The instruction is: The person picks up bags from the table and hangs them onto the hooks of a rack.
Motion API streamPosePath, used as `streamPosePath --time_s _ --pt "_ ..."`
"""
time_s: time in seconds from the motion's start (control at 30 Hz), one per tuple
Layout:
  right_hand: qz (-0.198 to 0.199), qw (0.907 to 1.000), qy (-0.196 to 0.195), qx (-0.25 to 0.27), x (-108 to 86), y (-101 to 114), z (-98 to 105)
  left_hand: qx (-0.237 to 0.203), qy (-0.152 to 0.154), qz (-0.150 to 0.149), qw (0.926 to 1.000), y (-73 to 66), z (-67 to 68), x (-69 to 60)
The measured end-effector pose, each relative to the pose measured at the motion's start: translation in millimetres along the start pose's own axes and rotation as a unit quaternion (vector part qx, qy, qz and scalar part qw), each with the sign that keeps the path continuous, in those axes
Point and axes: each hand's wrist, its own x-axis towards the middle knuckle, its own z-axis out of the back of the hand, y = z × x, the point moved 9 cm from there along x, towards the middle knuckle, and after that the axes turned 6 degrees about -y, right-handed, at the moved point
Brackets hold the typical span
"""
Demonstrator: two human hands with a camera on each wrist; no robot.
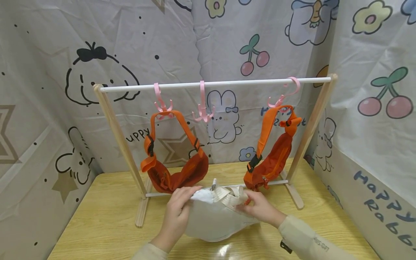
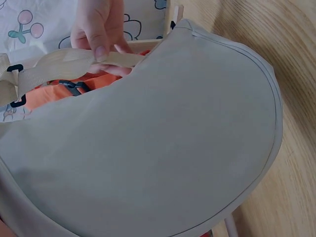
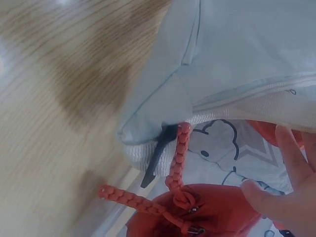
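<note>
A pale grey sling bag [image 1: 217, 220] with a rounded lower edge is held just above the table, in front of the rack. My left hand [image 1: 178, 206] grips its upper left edge. At the upper right my right hand [image 1: 260, 207] pinches the bag's cream webbing strap [image 1: 230, 195]; the left wrist view shows that thumb on the strap [image 2: 59, 64], beside black buckles. A dark zip pull [image 3: 157, 160] hangs at one end of the bag in the right wrist view. The fingers behind the bag are partly hidden.
A rack with a white top rail [image 1: 247, 83] and wooden legs stands on the wooden table [image 1: 107, 206]. Two orange bags hang from pink hooks, one at the left [image 1: 175, 177] and one at the right [image 1: 273, 159]. Between them hangs a bare pink hook [image 1: 203, 108]. Patterned cloth surrounds the table.
</note>
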Motion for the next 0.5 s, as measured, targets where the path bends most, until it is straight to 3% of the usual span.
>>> streamPosePath --time_s 0.5 --pt "-0.013 0.9997 -0.007 0.02 0.7 9.2 18.9 -0.01 -0.033 0.076 0.9965 18.6 11.3 -10.0"
